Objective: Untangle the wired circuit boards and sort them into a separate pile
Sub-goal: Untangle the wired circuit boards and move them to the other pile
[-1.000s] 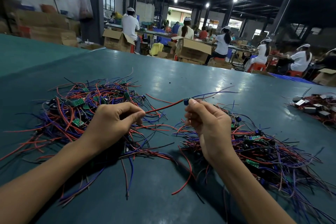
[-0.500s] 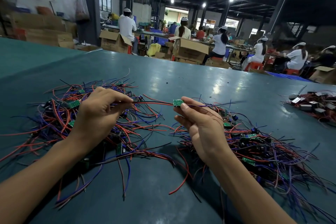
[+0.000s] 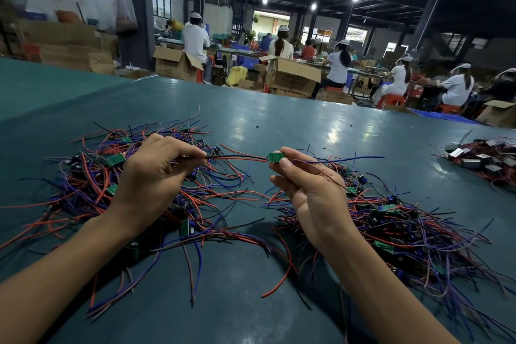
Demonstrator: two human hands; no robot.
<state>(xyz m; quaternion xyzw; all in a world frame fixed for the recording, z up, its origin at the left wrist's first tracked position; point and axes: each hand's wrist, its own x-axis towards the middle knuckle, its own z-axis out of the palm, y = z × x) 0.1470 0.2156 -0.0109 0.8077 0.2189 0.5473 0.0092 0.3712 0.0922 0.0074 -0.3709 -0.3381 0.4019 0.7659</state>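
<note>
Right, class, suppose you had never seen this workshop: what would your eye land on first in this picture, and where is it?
First, the middle: the right hand pinches a small green circuit board and the left hand pinches its wires, stretched between them above the table. Then the tangled left pile and right pile of red and blue wire, one beneath each hand. Beyond, workers in white sit at benches.

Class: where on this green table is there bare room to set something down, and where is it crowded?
Bare: the green table beyond both tangles, up to its far edge; also the strip between the right tangle of red and blue wires and the far-right heap of boxy parts. Crowded: the left wire tangle and the wire-crossed gap between tangles.
</note>
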